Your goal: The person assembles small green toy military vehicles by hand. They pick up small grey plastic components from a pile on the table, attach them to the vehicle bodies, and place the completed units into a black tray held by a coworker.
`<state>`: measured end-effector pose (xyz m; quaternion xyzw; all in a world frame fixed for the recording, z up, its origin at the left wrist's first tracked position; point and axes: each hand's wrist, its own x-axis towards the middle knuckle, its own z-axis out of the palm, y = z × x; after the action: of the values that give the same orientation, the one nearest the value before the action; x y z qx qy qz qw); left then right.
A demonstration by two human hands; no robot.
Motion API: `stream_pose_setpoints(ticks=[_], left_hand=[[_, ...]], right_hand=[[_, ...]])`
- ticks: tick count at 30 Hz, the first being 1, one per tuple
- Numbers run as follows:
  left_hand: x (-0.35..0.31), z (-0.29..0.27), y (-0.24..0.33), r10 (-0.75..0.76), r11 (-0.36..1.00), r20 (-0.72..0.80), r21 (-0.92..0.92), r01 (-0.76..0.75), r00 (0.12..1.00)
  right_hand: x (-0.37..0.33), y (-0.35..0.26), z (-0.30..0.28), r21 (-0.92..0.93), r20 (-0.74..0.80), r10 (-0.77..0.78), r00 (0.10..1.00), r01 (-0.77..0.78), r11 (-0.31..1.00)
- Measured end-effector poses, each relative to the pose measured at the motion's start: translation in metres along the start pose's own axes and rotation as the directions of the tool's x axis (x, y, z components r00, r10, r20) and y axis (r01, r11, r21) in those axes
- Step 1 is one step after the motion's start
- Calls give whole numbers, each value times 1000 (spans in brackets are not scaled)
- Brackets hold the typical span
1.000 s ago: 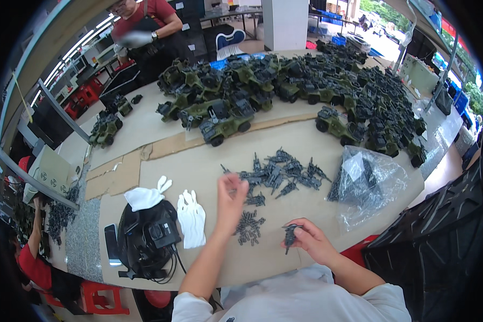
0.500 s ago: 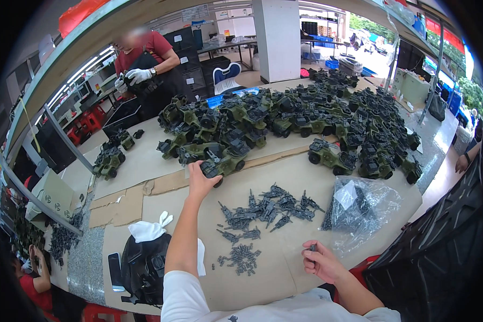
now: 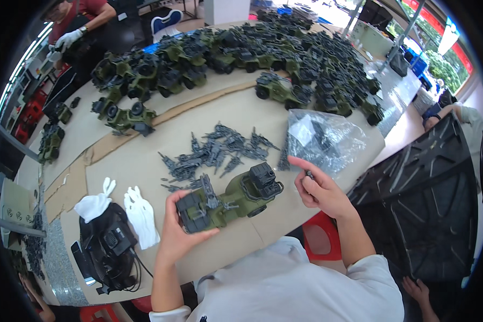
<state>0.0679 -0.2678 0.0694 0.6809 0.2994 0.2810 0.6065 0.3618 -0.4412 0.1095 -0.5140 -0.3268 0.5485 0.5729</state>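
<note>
My left hand (image 3: 173,233) grips an olive-green toy military vehicle (image 3: 232,208) by its dark grey end, holding it up over the table. A grey toy gun (image 3: 210,194) sits on top of it. My right hand (image 3: 327,196) is beside the vehicle's other end, apart from it. Its index finger stretches out while thumb and curled fingers pinch a small dark grey piece (image 3: 309,175). Beyond the vehicle lies a loose pile of grey toy gun parts (image 3: 220,150). The heap of small pieces seen earlier is hidden behind the held vehicle.
Many more toy vehicles (image 3: 241,53) cover the table's far side. A clear plastic bag (image 3: 333,142) of dark parts lies at right. White gloves (image 3: 140,217) and a black bag (image 3: 104,241) are at left. A black crate (image 3: 418,198) stands right; a gloved co-worker (image 3: 72,37) stands far left.
My left hand has brought the toy vehicle from the edge of the far heap toward me. My right hand has risen toward it with its index finger extended. The view has shifted.
</note>
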Motion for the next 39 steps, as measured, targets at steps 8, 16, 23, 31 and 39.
stream_pose_setpoints(ticks=[8, 16, 23, 31, 39], left_hand=[[-60, 65, -57, 83, 966, -199, 257, -30, 977], [-93, 68, -58, 48, 925, -94, 379, -9, 994], [-82, 37, -34, 221, 954, -244, 257, -156, 944], [5, 82, 52, 565, 582, 208, 585, -564, 799], [10, 105, 43, 567, 637, 187, 518, -571, 802]], right_hand=[[-1, 19, -9, 147, -31, 144, 989, -138, 980], [9, 20, -12, 246, 40, 282, 958, -283, 927], [8, 15, -6, 271, 111, 284, 952, -304, 913], [5, 10, 22, 304, 256, 247, 935, -320, 897], [0, 14, 33, 380, 272, 200, 941, -297, 876]])
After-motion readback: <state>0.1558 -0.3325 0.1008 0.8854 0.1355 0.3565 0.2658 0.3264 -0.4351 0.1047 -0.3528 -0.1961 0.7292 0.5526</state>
